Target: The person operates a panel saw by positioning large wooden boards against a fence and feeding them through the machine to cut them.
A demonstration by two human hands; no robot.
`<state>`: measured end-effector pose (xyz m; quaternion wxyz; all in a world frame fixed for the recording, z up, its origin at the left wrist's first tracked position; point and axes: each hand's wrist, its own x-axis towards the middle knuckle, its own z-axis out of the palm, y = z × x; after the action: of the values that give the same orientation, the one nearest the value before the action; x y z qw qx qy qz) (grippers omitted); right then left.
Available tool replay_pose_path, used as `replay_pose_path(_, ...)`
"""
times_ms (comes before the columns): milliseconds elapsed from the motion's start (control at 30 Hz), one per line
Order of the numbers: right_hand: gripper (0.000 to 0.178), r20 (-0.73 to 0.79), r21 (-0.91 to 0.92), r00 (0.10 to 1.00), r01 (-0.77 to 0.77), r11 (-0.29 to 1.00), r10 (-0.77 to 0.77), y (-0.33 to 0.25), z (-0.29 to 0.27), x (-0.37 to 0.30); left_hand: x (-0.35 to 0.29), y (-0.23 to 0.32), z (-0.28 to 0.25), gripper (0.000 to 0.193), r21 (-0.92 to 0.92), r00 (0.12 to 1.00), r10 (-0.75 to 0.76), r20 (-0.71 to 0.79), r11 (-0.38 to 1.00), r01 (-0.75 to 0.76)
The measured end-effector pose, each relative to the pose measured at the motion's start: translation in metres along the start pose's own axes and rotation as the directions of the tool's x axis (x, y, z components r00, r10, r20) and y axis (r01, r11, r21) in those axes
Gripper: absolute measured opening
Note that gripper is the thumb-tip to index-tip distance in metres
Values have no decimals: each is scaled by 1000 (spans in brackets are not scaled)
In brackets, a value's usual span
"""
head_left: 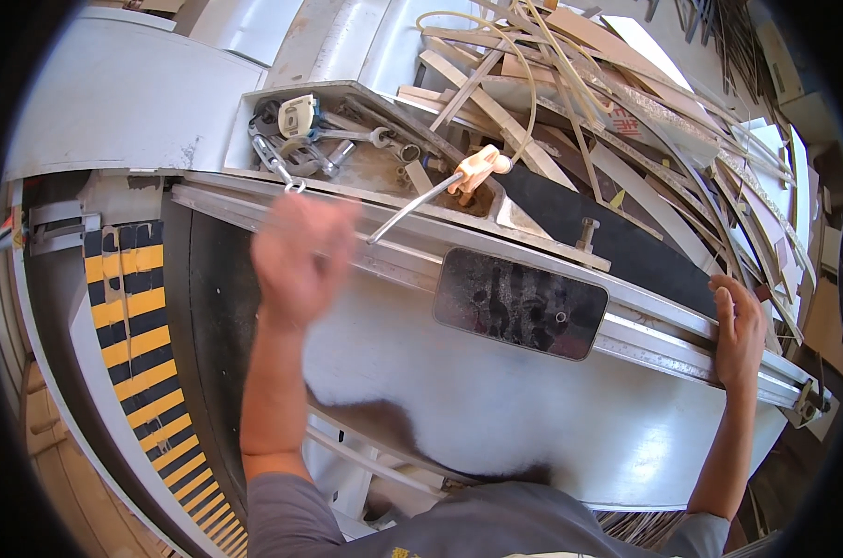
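My left hand [301,256] is blurred with motion above the metal rail [403,244] of a grey machine table [496,409]. It holds nothing that I can make out, and its fingers point toward a tray of tools [347,149]. An air blow gun [440,191] with a pale handle and long metal nozzle lies just right of that hand, its hose looping up and away. My right hand [738,325] rests on the rail's far right end, fingers wrapped over the edge.
A dark rectangular plate [519,302] is set in the table. Wrenches [282,163] and a tape measure [298,114] lie in the tray. A heap of wood and laminate offcuts [663,121] fills the upper right. Yellow-black hazard striping [138,344] runs down the left.
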<state>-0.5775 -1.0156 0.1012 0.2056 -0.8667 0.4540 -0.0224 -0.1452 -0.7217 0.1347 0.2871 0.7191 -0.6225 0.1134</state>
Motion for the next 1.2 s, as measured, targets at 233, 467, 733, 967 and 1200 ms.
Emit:
replay_pose_path(233,54,29,31,999,-46,998,46,0,0,0,65,-73,39,23,-78,678,-335,654,862,501)
replay_pose_path(467,54,27,48,998,-49,998,48,4,1,0,87,-91,69,24,131,529,-133,838,991,43)
replay_pose_path(733,55,31,30,998,-50,998,49,6,2,0,69,-100,51,27,186,633,-236,737,972,146)
replay_pose_path(967,60,-15,9,1000,24,1000,-24,9,5,1,77,-77,64,25,69,594,-66,802,997,17)
replay_pose_path(1200,60,-15,15,1000,23,1000,-22,8,6,1,83,-106,13,23,287,735,-220,642,957,37)
